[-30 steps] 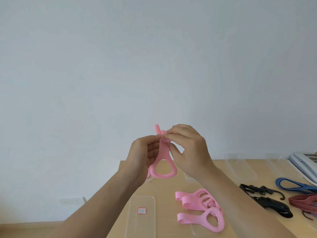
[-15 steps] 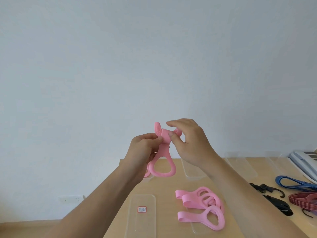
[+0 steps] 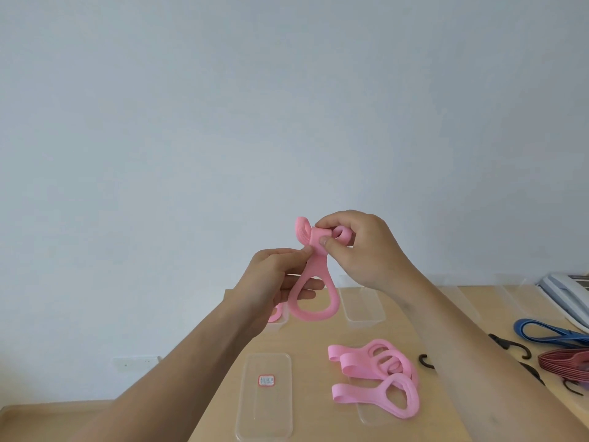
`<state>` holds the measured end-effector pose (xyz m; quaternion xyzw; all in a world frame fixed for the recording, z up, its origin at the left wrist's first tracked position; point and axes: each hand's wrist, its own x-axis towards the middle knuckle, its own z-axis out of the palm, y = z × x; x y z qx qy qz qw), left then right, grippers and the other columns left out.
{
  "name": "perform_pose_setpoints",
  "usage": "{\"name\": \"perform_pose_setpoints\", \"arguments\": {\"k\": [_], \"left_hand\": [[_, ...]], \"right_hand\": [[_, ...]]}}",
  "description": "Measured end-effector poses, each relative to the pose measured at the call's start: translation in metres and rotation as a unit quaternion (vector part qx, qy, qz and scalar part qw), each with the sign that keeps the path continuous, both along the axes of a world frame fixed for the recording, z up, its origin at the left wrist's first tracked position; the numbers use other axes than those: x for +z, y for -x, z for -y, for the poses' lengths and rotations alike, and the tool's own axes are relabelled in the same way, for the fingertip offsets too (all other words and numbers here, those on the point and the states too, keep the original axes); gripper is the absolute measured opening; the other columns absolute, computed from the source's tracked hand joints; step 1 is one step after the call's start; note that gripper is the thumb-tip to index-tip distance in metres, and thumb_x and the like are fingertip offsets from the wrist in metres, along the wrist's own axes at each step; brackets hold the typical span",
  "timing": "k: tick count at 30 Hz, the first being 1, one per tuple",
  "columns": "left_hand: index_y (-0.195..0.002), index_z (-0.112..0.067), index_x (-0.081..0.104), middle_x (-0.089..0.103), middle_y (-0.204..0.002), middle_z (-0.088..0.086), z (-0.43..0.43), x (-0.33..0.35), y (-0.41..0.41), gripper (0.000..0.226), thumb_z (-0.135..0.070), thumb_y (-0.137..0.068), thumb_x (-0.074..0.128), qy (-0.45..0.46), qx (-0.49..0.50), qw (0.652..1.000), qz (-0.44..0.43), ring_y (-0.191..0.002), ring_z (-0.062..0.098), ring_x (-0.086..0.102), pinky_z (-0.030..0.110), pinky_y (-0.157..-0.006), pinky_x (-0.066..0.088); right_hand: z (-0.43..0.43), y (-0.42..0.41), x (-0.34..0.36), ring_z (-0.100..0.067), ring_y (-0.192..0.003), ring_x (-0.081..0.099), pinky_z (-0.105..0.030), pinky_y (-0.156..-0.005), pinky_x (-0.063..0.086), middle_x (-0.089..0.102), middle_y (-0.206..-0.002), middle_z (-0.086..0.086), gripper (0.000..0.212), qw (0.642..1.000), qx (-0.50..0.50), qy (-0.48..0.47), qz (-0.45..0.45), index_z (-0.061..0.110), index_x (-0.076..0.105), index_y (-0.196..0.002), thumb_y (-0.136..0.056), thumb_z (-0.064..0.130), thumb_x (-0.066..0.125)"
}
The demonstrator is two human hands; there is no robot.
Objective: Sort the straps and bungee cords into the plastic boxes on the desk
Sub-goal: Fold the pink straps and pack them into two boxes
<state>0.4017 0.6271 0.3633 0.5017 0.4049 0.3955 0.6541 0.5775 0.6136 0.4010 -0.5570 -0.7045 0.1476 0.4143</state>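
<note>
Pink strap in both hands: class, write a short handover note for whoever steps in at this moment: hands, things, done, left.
Left hand pinches the pink strap below its fold; right hand pinches the folded top, above the desk.
A pile of pink straps lies loose on the desk; blue strap, red cords and black hooked cords lie to the right.
Done: hard to tell; the clear box ahead looks empty.
Left: box the held strap, then the rest.

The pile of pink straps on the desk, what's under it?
A clear plastic piece pokes out beneath the pile of pink straps, on the desk. The straps cover most of it, so lid or box cannot be told.
</note>
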Motion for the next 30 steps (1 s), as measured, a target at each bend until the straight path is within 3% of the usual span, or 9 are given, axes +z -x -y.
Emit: {"name": "perform_pose_setpoints", "arguments": {"k": [6,10,14,16,21,24,28,30], "left_hand": [[-0.112,0.004,0.073,0.077,-0.102,0.018,0.001,0.000,-0.002,0.034,-0.024,-0.101,0.057,-0.004,0.014,1.000,0.022,-0.093,0.034,0.076,0.047,-0.090,0.059],[-0.119,0.002,0.070,0.075,-0.115,0.021,0.005,0.004,-0.003,0.037,-0.023,-0.101,0.050,0.058,-0.005,0.994,0.090,-0.108,0.043,0.072,0.055,-0.096,0.056],[-0.123,0.002,0.068,0.071,-0.121,0.026,0.006,0.007,-0.003,0.048,-0.037,-0.105,0.046,0.080,-0.017,0.988,0.131,-0.109,0.051,0.069,0.056,-0.092,0.055],[-0.120,0.003,0.069,0.071,-0.122,0.025,0.006,0.008,-0.003,0.055,-0.045,-0.103,0.049,0.081,-0.013,0.986,0.143,-0.114,0.052,0.067,0.060,-0.098,0.052],[-0.106,-0.006,0.080,0.073,-0.119,0.016,0.008,0.011,-0.004,0.057,-0.050,-0.104,0.044,0.052,-0.040,0.987,0.147,-0.106,0.043,0.069,0.057,-0.102,0.050],[-0.111,0.001,0.074,0.071,-0.117,0.017,0.009,0.010,-0.005,0.059,-0.048,-0.105,0.043,0.039,-0.049,0.987,0.148,-0.101,0.040,0.067,0.055,-0.102,0.049],[-0.096,-0.006,0.077,0.072,-0.110,0.019,0.011,0.012,-0.006,0.042,-0.035,-0.104,0.049,0.024,-0.052,0.989,0.139,-0.096,0.035,0.068,0.049,-0.093,0.053],[-0.099,-0.002,0.076,0.071,-0.110,0.021,0.010,0.009,-0.006,0.036,-0.025,-0.102,0.050,0.024,-0.042,0.989,0.141,-0.096,0.034,0.070,0.046,-0.087,0.056]], "right_hand": [[0.003,-0.002,-0.004,-0.007,-0.084,0.063,-0.019,-0.074,0.049,0.070,-0.091,0.012,0.016,0.999,-0.014,-0.037,-0.032,0.024,0.075,-0.095,-0.088,0.011,0.068],[0.005,0.001,-0.006,-0.008,-0.085,0.063,-0.015,-0.071,0.048,0.069,-0.093,0.012,0.018,0.996,-0.018,-0.080,-0.040,0.021,0.075,-0.096,-0.087,0.007,0.070],[0.007,0.002,-0.009,-0.011,-0.089,0.063,-0.025,-0.076,0.051,0.068,-0.096,0.008,0.012,0.987,-0.004,-0.158,-0.007,0.016,0.073,-0.096,-0.084,0.011,0.072],[0.008,0.003,-0.011,-0.009,-0.087,0.062,-0.026,-0.073,0.052,0.067,-0.095,0.005,0.014,0.983,0.003,-0.184,0.000,0.014,0.074,-0.094,-0.082,0.007,0.074],[0.009,0.007,-0.020,-0.011,-0.080,0.061,-0.025,-0.071,0.050,0.064,-0.092,0.000,0.024,0.970,0.001,-0.240,0.043,0.010,0.075,-0.091,-0.077,-0.009,0.074],[0.011,0.008,-0.023,-0.014,-0.081,0.062,-0.021,-0.073,0.050,0.064,-0.094,-0.001,0.026,0.967,0.007,-0.249,0.058,0.009,0.077,-0.094,-0.079,-0.011,0.073],[0.014,0.012,-0.026,-0.006,-0.084,0.062,-0.011,-0.076,0.047,0.066,-0.096,0.001,0.023,0.966,0.021,-0.250,0.068,0.011,0.079,-0.093,-0.082,-0.008,0.072],[0.014,0.012,-0.025,-0.006,-0.084,0.064,-0.015,-0.076,0.050,0.068,-0.094,0.002,0.024,0.967,0.021,-0.246,0.059,0.011,0.079,-0.094,-0.081,-0.008,0.072]]}}
